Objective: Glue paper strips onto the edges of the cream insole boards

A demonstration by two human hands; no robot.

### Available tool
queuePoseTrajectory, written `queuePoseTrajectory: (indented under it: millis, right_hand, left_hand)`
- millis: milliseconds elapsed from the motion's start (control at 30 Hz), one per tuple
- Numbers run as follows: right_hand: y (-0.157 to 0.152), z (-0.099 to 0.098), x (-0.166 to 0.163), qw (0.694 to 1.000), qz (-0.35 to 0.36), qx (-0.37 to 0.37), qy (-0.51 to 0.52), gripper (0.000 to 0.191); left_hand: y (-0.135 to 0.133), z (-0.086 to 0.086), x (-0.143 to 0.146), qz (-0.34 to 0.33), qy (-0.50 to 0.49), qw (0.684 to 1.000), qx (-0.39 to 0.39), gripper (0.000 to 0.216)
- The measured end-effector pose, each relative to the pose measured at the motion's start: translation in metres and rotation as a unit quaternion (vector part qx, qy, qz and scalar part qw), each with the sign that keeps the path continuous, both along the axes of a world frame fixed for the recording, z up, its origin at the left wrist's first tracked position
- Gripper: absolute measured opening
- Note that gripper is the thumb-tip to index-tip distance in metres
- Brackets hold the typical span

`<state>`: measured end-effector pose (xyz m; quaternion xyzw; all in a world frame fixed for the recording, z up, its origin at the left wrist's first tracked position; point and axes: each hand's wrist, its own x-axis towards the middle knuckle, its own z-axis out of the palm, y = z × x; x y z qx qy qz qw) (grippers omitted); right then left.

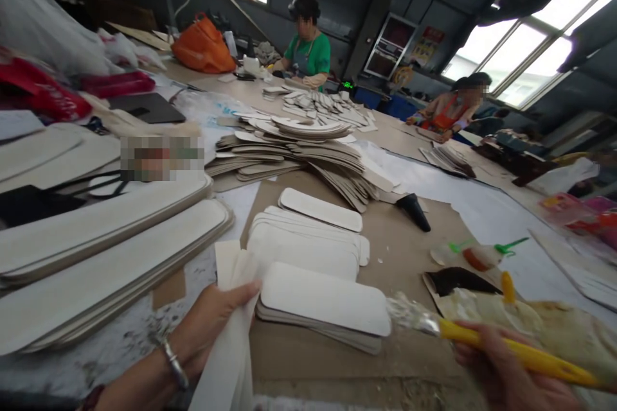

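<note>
My left hand (212, 321) wears a silver bracelet and is closed on several long white strips (224, 359), held upright at the left end of the nearest stack. In my right hand (501, 366) is a paintbrush with a yellow handle (544, 359); its whitish bristles reach to the right end of the same stack. This stack of white rounded pieces (328, 298) lies on brown cardboard (347, 363). Behind it are more fanned-out white pieces (303, 244) and a single rounded piece (321, 209) on top of their far edge.
Stacks of long white boards (110, 270) fill the left side. A big heap of cut pieces (299, 148) lies farther back. On the right are a black cone (413, 210), glue bottles (482, 257) and a stained cloth (559, 327). Two people (308, 51) work across the table.
</note>
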<state>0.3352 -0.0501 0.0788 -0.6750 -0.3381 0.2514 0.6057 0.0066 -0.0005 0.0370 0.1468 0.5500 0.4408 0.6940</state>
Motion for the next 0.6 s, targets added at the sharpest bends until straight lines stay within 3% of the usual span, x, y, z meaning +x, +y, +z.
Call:
queuePoseTrajectory:
  millis: [133,233,500,600]
  right_hand:
    - [0.022,-0.014,-0.109,0.986,0.124,-0.032,0.109,0.033]
    - [0.034,-0.023,-0.152,0.978,0.176,-0.047,0.098,0.032]
    - [0.039,-0.023,-0.168,0.984,0.16,-0.078,0.018,0.035]
    - [0.038,-0.022,-0.171,0.984,0.163,-0.074,0.013,0.035]
  left_hand:
    - [0.003,0.005,-0.002,-0.005,0.038,0.998,-0.047,0.019]
    - [0.005,0.006,-0.003,-0.015,0.046,0.997,-0.062,0.025]
    - [0.014,-0.004,-0.007,-0.037,0.003,0.998,-0.049,0.003]
    - [0.018,-0.004,-0.008,-0.055,-0.018,0.997,-0.051,0.015]
